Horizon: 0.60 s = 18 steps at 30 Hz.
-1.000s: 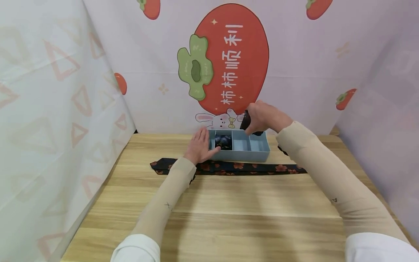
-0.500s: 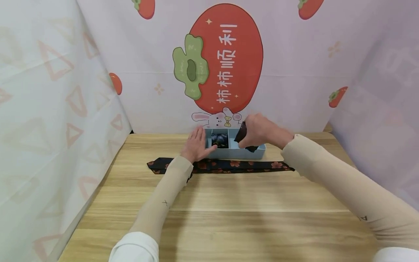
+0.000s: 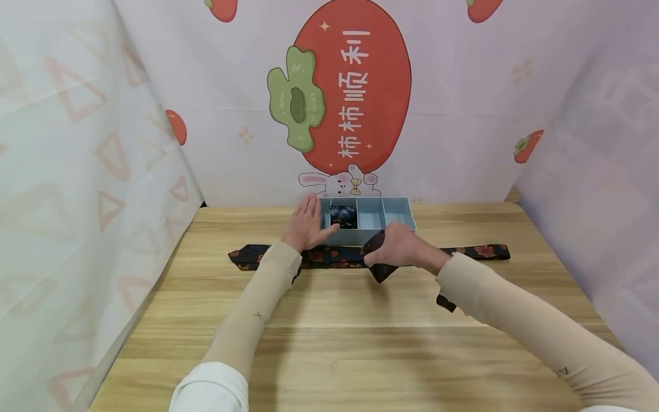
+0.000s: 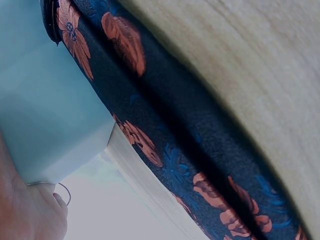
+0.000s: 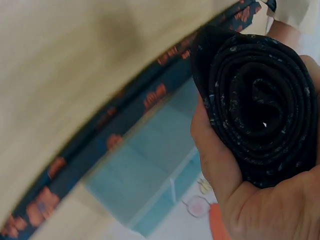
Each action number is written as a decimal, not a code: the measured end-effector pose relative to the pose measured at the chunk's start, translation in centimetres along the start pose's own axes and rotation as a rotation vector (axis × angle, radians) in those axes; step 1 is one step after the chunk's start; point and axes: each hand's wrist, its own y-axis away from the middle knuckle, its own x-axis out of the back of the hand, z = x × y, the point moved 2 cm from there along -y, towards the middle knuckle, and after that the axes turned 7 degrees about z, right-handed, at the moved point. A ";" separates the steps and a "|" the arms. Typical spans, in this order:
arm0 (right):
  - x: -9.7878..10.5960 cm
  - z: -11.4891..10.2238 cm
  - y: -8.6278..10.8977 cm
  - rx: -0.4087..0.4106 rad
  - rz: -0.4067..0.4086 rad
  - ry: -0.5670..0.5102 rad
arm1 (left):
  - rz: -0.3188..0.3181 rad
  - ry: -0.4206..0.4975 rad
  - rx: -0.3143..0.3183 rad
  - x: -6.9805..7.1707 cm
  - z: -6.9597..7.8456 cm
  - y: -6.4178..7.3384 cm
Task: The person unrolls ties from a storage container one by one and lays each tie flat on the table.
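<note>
My right hand [image 3: 404, 246] grips a rolled-up dark necktie [image 5: 262, 105], whose spiral end faces the right wrist camera. In the head view, the roll is in front of the light blue divided box [image 3: 355, 237], overlapping the flat necktie. My left hand [image 3: 306, 223] lies over the box's left end with fingers straight and thumb along the front rim. Another rolled dark necktie [image 3: 343, 217] sits in the second compartment from the left; my left hand partly covers the first. Laid lengthwise before the box is a dark necktie with orange flowers [image 3: 329, 257], partly hidden by my arms.
A wooden table [image 3: 329, 343] carries everything. Behind the box hangs a white cloth [image 3: 226, 160] printed with a large red persimmon and a rabbit. More cloth hangs along the left and right sides.
My right hand has brought the rolled necktie down and toward me, from above the box's right compartments to in front of it. My left hand stays at the box's left end.
</note>
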 end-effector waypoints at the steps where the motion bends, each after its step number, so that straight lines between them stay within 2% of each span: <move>1: -0.6 0.4 0.1 -0.014 -0.009 -0.024 | 0.001 0.001 -0.002 0.0 0.0 0.0; 8: -4.6 2.6 0.5 -0.136 -0.049 -0.108 | -0.007 0.007 -0.014 0.0 0.1 -0.2; 12: -6.1 3.2 0.9 -0.170 -0.033 -0.115 | -0.003 0.001 -0.014 0.1 0.0 -0.2; 18: -7.3 3.7 1.5 -0.176 -0.012 -0.127 | -0.005 -0.005 -0.005 0.0 0.0 -0.2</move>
